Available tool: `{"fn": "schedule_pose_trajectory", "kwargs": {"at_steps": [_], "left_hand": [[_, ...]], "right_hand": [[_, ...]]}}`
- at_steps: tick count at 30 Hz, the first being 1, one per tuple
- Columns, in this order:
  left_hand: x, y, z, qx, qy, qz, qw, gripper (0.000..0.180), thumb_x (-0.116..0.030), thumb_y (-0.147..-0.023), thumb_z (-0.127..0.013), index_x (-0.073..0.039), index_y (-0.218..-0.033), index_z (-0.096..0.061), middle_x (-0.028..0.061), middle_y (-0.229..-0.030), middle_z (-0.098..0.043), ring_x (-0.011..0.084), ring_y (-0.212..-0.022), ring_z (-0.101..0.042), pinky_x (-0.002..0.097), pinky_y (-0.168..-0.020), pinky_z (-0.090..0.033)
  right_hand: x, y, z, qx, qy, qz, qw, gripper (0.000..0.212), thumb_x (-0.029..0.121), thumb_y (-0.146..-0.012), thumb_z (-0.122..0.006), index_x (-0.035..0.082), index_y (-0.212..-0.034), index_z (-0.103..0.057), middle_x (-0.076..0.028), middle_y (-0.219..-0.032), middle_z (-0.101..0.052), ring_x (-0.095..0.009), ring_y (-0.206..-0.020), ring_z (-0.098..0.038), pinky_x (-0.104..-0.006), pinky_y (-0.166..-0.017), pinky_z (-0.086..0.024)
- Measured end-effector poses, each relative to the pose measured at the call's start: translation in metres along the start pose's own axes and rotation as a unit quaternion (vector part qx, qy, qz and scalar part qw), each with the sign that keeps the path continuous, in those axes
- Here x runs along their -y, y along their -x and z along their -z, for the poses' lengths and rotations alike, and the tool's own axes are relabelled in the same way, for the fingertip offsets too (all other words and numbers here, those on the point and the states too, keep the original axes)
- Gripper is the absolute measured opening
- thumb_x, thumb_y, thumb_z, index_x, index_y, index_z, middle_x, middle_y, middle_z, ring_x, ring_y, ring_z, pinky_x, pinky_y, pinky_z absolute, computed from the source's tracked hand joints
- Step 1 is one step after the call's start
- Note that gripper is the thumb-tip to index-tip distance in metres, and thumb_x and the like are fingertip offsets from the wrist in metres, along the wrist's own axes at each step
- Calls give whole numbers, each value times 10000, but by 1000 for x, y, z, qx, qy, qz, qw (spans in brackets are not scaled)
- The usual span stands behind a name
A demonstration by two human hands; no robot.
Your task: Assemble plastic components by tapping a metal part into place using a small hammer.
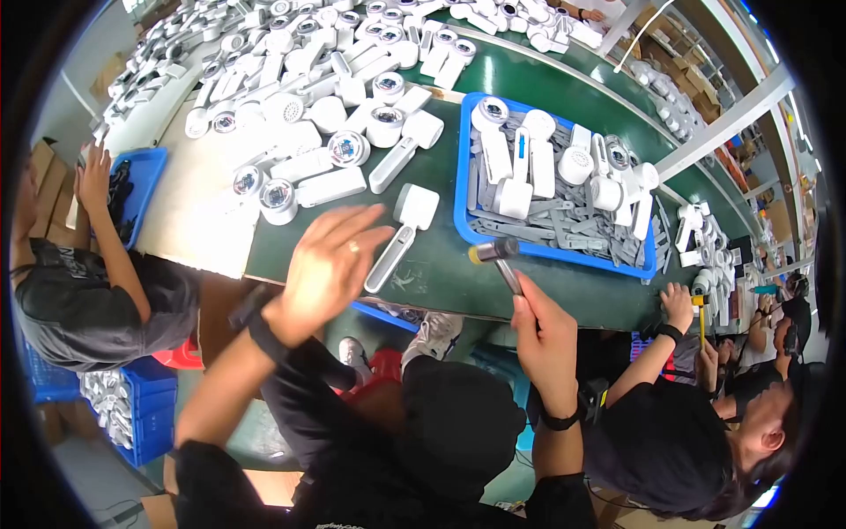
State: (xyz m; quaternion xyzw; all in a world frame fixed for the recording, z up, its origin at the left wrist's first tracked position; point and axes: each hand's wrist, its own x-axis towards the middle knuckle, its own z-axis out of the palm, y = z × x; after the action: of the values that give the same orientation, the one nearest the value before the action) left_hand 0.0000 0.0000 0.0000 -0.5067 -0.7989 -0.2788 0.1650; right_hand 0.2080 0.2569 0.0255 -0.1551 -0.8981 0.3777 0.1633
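Note:
My left hand (pixel 322 278) is raised over the green tabletop with its fingers spread and holds nothing. Just right of its fingertips, a white handheld device (pixel 417 207) with a round head lies on the table, its handle showing a grey strip. My right hand (pixel 548 339) grips the metal shaft of a small mallet (pixel 495 250). The mallet's head is dark with a yellowish end, and it is held above the table, below the blue tray (pixel 462 176). Grey plastic strips (pixel 538 225) fill that tray, with several white devices on top.
Many white round-headed devices (pixel 291 110) are heaped across the far left of the table. At left, a co-worker (pixel 97 291) sits by a small blue bin (pixel 150 181). Another co-worker (pixel 670 432) at right holds a yellow tool (pixel 702 322). A slanting white post (pixel 723 128) stands at right.

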Motion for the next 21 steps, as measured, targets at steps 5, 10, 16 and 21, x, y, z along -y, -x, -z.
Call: {"fn": "schedule_pose_trajectory", "kwargs": {"at_steps": [5, 10, 16, 21], "left_hand": [[-32, 37, -32, -91, 20, 96, 991, 415, -170, -867, -850, -44, -1246, -736, 159, -1137, -774, 330, -994, -755, 472, -966, -596], [-24, 33, -38, -104, 25, 85, 991, 392, -81, -877, -812, -29, -1256, -724, 135, -1081, -775, 307, -934, -758, 450, -940, -621], [-23, 33, -32, -91, 41, 90, 991, 384, -43, -855, -819, -30, -1230, -736, 126, -1026, -777, 335, -884, -756, 441, -912, -636], [-21, 26, -36, -89, 58, 86, 991, 372, -20, -836, -833, -32, -1199, -752, 131, -1019, -787, 368, -900, -764, 450, -914, -637]], "right_hand": [[23, -35, -24, 3, 80, 114, 990, 315, 128, -1061, -621, 46, -1358, -687, -174, -1021, -750, -267, -751, -694, -359, -722, -559], [29, -47, -40, 24, 150, 123, 981, 327, 132, -1051, -629, 61, -1366, -682, -171, -969, -734, -346, -744, -690, -409, -682, -542], [40, -50, -43, -38, 126, 157, 979, 372, 121, -999, -662, 126, -1369, -693, -106, -800, -644, -327, -626, -633, -442, -570, -504], [20, -49, -64, 4, 150, 136, 979, 322, 62, -1013, -643, 61, -1330, -701, -150, -861, -679, -327, -650, -633, -388, -614, -508]]}}
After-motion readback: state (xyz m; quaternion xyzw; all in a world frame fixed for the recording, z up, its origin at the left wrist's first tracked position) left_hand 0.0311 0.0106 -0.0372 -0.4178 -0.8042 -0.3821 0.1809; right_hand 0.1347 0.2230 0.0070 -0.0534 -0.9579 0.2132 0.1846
